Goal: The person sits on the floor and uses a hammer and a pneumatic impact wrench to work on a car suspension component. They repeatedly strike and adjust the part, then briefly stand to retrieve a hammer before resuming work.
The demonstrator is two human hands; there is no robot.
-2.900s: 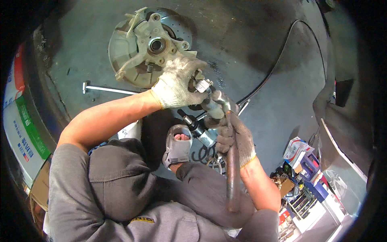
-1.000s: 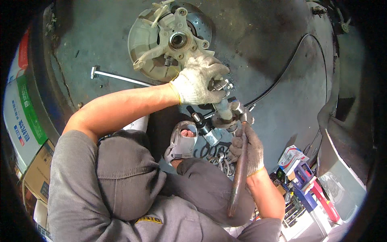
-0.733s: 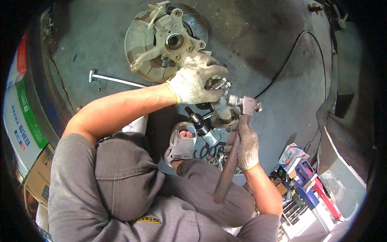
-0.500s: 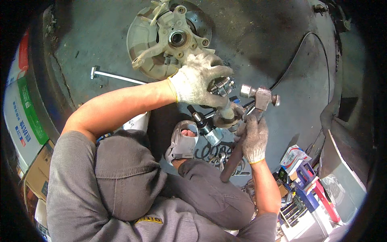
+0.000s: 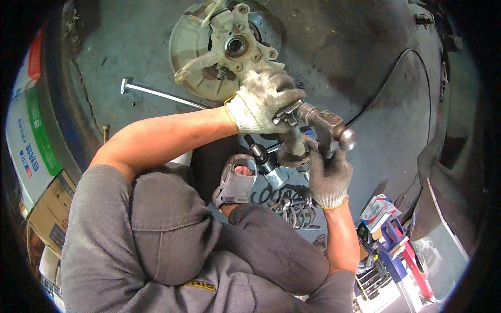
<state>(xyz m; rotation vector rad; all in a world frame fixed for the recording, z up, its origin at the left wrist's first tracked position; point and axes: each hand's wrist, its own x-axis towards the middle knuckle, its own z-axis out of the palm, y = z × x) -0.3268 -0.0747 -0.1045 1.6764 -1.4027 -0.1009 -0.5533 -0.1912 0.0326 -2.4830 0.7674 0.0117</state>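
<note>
Floor (image 5: 138, 44) lies open at upper left, with passage down to the silver bar (image 5: 162, 95) crossing left of centre. The wheel hub assembly (image 5: 209, 73) blocks top centre. Mid-frame, the hammer (image 5: 324, 122) and metal shaft (image 5: 294, 143) fill the gap between left hand (image 5: 263, 99) and right hand (image 5: 331, 180). The black hose (image 5: 368, 106) arches across the right.

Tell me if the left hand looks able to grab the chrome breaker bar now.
Probably not while the left hand grips the metal shaft, though much of the chrome breaker bar lies uncovered.
</note>
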